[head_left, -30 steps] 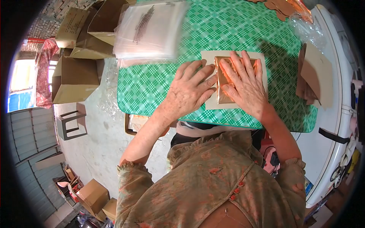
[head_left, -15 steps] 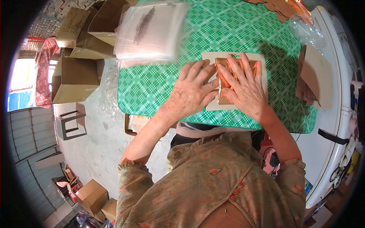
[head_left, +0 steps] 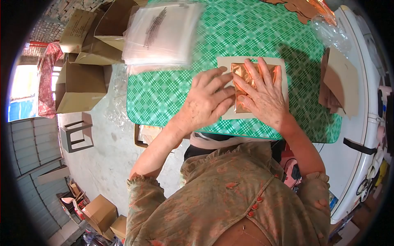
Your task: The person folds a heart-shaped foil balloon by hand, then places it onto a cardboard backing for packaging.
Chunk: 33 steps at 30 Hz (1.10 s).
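Note:
A shiny copper-coloured foil sheet (head_left: 243, 71) lies over a pale card (head_left: 224, 62) near the front edge of the table. My right hand (head_left: 266, 91) is spread flat on the foil, covering much of it. Just to the left, my left hand (head_left: 208, 96) has its fingers apart and bent, with their tips at the left edge of the foil and card. Nothing shows in its grasp, and whether the fingertips touch the foil is hard to see.
A green checked cloth (head_left: 164, 98) covers the table. Clear plastic bags (head_left: 164, 37) are stacked at its back left, with cardboard boxes (head_left: 82, 84) beyond. Card pieces (head_left: 340, 82) lie on the right, near crumpled clear plastic (head_left: 330, 33). A grey stool (head_left: 76, 133) stands on the floor.
My left hand has shifted slightly left, its fingers bending more and drawing back from the foil's edge. My right hand stays flat in place.

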Tool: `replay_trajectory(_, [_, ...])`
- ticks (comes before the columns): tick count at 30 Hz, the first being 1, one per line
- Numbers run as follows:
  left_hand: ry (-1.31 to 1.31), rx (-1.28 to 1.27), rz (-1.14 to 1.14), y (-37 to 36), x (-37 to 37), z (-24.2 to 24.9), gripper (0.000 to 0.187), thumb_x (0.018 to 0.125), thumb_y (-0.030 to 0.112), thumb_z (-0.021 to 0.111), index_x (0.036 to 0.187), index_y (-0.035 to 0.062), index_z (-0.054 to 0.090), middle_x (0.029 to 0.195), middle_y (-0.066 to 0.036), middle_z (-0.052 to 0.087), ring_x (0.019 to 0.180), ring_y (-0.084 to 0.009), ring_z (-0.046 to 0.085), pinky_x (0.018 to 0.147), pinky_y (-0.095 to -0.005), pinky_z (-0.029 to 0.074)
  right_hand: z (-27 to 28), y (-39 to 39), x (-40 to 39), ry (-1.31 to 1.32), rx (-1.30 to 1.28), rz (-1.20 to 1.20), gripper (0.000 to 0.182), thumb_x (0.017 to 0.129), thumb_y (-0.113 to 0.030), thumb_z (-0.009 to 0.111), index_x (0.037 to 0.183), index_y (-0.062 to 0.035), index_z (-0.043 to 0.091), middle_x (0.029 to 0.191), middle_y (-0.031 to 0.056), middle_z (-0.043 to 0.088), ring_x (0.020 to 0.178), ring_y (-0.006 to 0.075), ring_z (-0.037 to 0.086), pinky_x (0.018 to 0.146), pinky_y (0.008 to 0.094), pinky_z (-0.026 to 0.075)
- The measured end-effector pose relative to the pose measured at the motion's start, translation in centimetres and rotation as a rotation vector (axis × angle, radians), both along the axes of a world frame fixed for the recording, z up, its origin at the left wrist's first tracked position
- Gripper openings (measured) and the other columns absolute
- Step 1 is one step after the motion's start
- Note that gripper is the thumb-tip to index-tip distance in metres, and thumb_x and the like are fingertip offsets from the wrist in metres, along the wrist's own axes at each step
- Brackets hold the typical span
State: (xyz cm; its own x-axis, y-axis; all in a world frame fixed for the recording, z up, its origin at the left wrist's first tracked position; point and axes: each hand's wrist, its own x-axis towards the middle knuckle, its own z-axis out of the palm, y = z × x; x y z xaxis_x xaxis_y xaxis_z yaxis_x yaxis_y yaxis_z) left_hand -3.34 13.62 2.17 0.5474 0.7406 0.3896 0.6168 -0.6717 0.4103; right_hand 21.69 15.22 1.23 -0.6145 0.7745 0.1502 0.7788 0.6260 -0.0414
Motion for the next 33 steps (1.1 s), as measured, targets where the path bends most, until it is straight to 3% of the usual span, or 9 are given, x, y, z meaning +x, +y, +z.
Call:
replay_trajectory(7, [-0.228, -0.086, 0.006, 2.8, 2.0, 0.5, 0.041, 0.100, 0.019, 0.067, 0.139, 0.0056, 0.064, 0.138, -0.017, 0.067, 0.134, -0.0366, 0.060, 0.117, -0.0500, 0.041, 0.0, 0.1, 0.0, 0.013, -0.053, -0.012, 0.049, 0.102, -0.051, 0.063, 0.144, -0.0249, 0.066, 0.176, 0.0099, 0.024, 0.163, 0.0382, 0.013, 0.122, 0.0779, 0.010])
replay_trajectory(12, [-0.155, -0.077, 0.009, 2.9, 2.9, -0.7, 0.048, 0.104, 0.020, 0.065, 0.146, 0.0010, 0.054, 0.136, -0.023, 0.068, 0.132, -0.0399, 0.062, 0.122, -0.0539, 0.040, -0.2, 0.1, 0.1, 0.085, -0.060, -0.013, 0.043, 0.102, -0.051, 0.062, 0.130, -0.0206, 0.075, 0.176, 0.0109, 0.025, 0.163, 0.0394, 0.012, 0.123, 0.0784, 0.008])
replay_trajectory(16, [-0.158, -0.125, 0.000, 3.0, 2.8, -0.9, 0.048, 0.104, 0.020, 0.063, 0.147, 0.0004, 0.051, 0.133, -0.024, 0.069, 0.132, -0.0405, 0.063, 0.125, -0.0545, 0.038, -0.1, 0.0, 0.1, 0.090, -0.063, -0.006, 0.043, 0.103, -0.052, 0.060, 0.130, -0.0222, 0.075, 0.175, 0.0114, 0.026, 0.163, 0.0391, 0.013, 0.123, 0.0782, 0.006])
replay_trajectory(24, [-0.068, -0.074, 0.004, 2.7, 3.0, -0.9, 0.053, 0.105, 0.018, 0.061, 0.153, -0.0018, 0.047, 0.143, -0.028, 0.063, 0.144, -0.0410, 0.054, 0.125, -0.0553, 0.037, 0.1, -1.3, 0.6, 0.141, -0.119, 0.042, 0.042, 0.105, -0.050, 0.058, 0.135, -0.0258, 0.074, 0.175, 0.0098, 0.028, 0.165, 0.0370, 0.010, 0.125, 0.0767, 0.001])
replay_trajectory(33, [-0.061, -0.076, 0.026, 2.2, 3.6, -0.7, 0.054, 0.107, 0.019, 0.058, 0.155, -0.0012, 0.047, 0.145, -0.026, 0.063, 0.145, -0.0421, 0.052, 0.127, -0.0549, 0.034, 0.1, -2.6, 1.5, 0.133, -0.074, 0.099, 0.047, 0.103, -0.054, 0.060, 0.144, -0.0320, 0.068, 0.170, -0.0015, 0.039, 0.165, 0.0322, 0.015, 0.125, 0.0776, 0.003])
